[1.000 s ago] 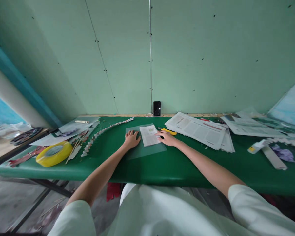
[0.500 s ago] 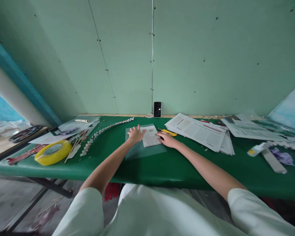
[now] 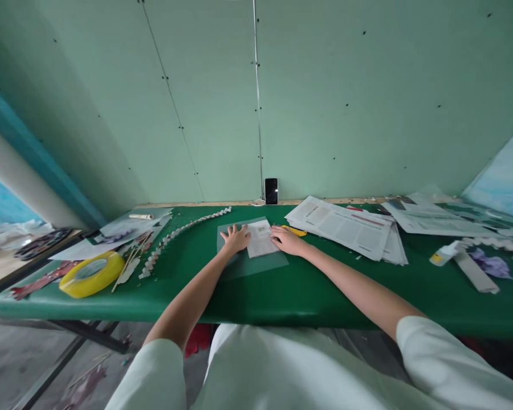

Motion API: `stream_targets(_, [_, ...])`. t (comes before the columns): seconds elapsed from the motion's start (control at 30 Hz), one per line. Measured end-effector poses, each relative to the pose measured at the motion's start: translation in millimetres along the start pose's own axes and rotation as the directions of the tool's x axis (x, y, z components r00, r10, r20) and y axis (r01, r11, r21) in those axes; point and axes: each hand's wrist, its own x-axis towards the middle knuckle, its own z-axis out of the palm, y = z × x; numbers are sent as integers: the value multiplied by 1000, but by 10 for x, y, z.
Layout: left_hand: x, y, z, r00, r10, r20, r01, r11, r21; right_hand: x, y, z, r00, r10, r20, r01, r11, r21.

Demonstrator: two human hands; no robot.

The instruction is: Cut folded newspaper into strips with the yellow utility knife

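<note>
The paper (image 3: 260,238) lies flat on a clear mat (image 3: 250,250) at the middle of the green surface (image 3: 308,285). It looks thin, light and limp, likely to slide or crease, so an edge or corner is the place to take it. The left hand (image 3: 236,237) presses spread on its left edge; the right hand (image 3: 285,239) rests flat on its right edge. A yellow cutter (image 3: 296,230) lies just behind the right hand, newspapers (image 3: 346,226) further right, a tape roll (image 3: 90,273) well left.

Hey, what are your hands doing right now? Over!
Left hand and right hand flat, pressing paper piece on clear mat. Yellow cutter beside right hand. Nothing between.
</note>
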Motion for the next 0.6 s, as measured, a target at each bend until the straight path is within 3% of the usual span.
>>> stream_targets(0.1, [53, 21, 6, 1000, -9, -16, 9, 1000, -4, 129, -50, -26, 1000, -6, 3, 6, 1000, -10])
stream_targets(0.23, [143, 161, 40, 999, -43, 10, 43, 999, 11, 324, -161, 0, 997, 75, -12, -76, 989, -126])
stream_targets(0.4, [162, 433, 225, 982, 32, -186, -16, 996, 90, 459, -322, 152, 991, 119, -58, -131, 952, -278])
stream_targets(0.6, [198, 486, 366, 952, 261, -162, -266, 964, -9, 478, -265, 273, 986, 159, -56, -168, 941, -293])
